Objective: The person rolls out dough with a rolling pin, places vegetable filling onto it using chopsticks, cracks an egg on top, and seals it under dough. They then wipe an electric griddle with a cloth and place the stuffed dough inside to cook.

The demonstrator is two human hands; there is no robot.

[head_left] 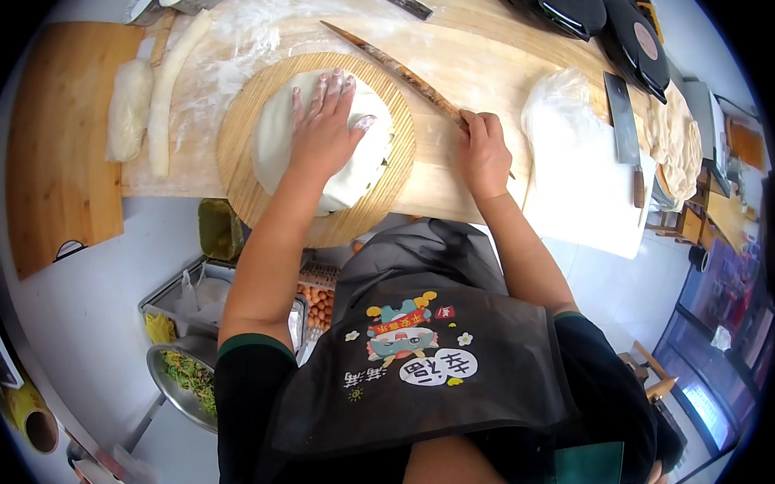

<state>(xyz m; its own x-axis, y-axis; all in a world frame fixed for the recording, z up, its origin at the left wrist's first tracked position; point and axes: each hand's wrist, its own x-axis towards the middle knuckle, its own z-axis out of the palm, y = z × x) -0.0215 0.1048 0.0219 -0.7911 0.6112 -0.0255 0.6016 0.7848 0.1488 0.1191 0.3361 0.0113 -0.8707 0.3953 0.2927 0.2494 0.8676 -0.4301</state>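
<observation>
My left hand (325,130) lies flat with fingers spread on a round sheet of white dough (275,147). Flour whitens its fingertips. Under the dough is a round wooden board (238,153), whose front edge juts past the table edge. Bits of green show at the dough's right edge. My right hand (486,155) is closed round the near end of a long, tapered wooden rolling pin (397,68). The pin slants up and left, its far tip beyond the round board.
Dough rolls (169,91) lie left on the floured table (448,45). To the right are a plastic bag (559,100), a white board (575,190), a cleaver (622,119), flatbreads (673,143) and black round appliances (638,45). Below stand eggs (318,305) and a bowl of greens (186,380).
</observation>
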